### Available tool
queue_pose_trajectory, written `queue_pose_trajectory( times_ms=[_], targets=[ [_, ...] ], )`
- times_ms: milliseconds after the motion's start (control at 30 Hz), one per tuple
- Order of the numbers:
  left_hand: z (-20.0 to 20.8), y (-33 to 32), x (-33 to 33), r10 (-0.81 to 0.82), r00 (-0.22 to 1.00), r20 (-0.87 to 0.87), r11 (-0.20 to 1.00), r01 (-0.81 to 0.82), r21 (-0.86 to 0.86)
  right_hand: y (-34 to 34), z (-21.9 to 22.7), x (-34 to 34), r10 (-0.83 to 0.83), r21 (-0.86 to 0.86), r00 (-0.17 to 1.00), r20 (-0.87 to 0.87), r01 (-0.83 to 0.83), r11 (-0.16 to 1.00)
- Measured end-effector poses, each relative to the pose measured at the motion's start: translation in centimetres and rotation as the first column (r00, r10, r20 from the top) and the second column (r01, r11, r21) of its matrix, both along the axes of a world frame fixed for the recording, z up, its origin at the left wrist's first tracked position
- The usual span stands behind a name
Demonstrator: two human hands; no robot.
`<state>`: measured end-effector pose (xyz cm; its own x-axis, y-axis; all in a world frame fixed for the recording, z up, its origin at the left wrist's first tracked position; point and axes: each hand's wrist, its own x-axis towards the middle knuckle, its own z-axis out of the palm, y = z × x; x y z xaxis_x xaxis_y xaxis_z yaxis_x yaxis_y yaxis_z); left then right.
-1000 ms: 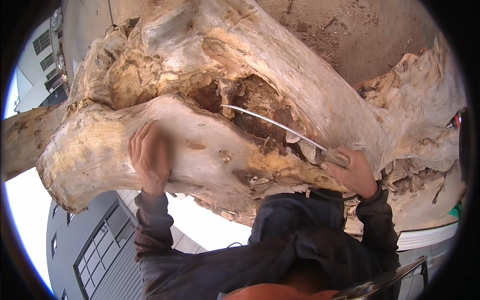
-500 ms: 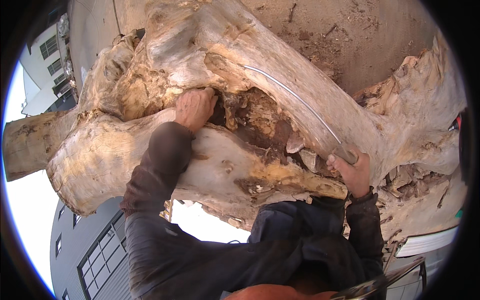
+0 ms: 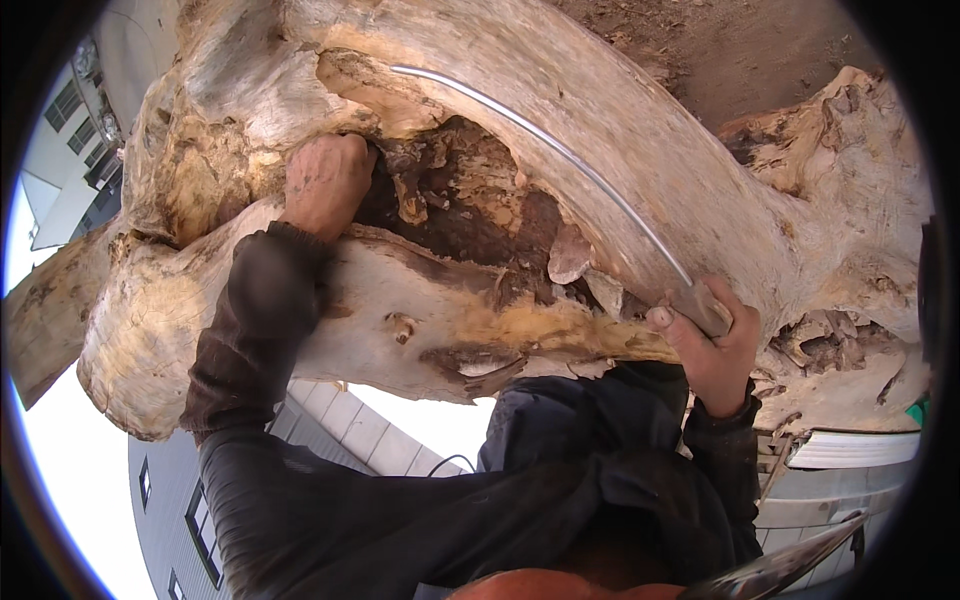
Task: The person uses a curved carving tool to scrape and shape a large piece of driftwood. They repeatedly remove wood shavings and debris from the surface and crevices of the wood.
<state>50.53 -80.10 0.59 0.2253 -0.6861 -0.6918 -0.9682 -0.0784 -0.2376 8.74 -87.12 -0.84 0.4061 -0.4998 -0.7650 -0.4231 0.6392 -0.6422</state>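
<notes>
A large pale, weathered tree trunk [image 3: 400, 300] with a rough brown hollow lies across the view in front of me. At the hollow's left end my left hand [image 3: 328, 182] is closed, its knuckles up. Its fingertips dip out of sight into the hollow, so what they grip is hidden. My right hand [image 3: 715, 345] is closed around the short wooden handle of a long, thin, curved metal rod tool [image 3: 560, 150]. The bare rod arcs up and left along the hollow's far edge, its tip at a shallow recess in the wood.
Loose wood chunks [image 3: 571, 254] sit in the hollow near my right hand. A broad, splintered root end [image 3: 850, 220] spreads at the right. Brown ground [image 3: 740, 60] with chips lies beyond the trunk. Grey buildings [image 3: 180, 500] stand at the left.
The view has shifted, so the trunk and my left hand appear larger and further left. Both hands keep their places on the wood and the tool; my right thumb and forefinger look more spread.
</notes>
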Motion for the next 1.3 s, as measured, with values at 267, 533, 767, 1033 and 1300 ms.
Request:
queue_pose_trajectory(
  times_ms=[267,533,767,1033,1300],
  targets=[
    [0.3,0.0,-0.4,0.002,0.999,0.037,1.0,-0.001,-0.031,-0.3,-0.2,0.2,0.024,-0.039,0.999,0.027,-0.023,0.999],
    [0.1,0.1,-0.8,-0.108,0.983,0.151,0.993,0.1,0.061,-0.4,-0.5,-0.2,0.087,-0.102,0.995,0.047,-0.082,0.991],
    [0.1,0.6,-0.2,-0.081,0.977,0.199,0.997,0.079,0.021,-1.0,-0.9,-0.3,0.22,-0.151,0.972,0.087,-0.205,0.967],
    [-0.3,-0.5,-1.1,-0.062,0.972,0.225,0.998,0.065,-0.004,-0.6,-1.3,-1.0,0.267,-0.202,0.96,0.084,-0.246,0.948],
    [0.2,-1.0,-2.4,-0.042,0.963,0.267,0.999,0.039,0.015,-1.6,-0.8,-0.2,0.365,-0.185,0.93,0.04,-0.352,0.917]
  ],
)
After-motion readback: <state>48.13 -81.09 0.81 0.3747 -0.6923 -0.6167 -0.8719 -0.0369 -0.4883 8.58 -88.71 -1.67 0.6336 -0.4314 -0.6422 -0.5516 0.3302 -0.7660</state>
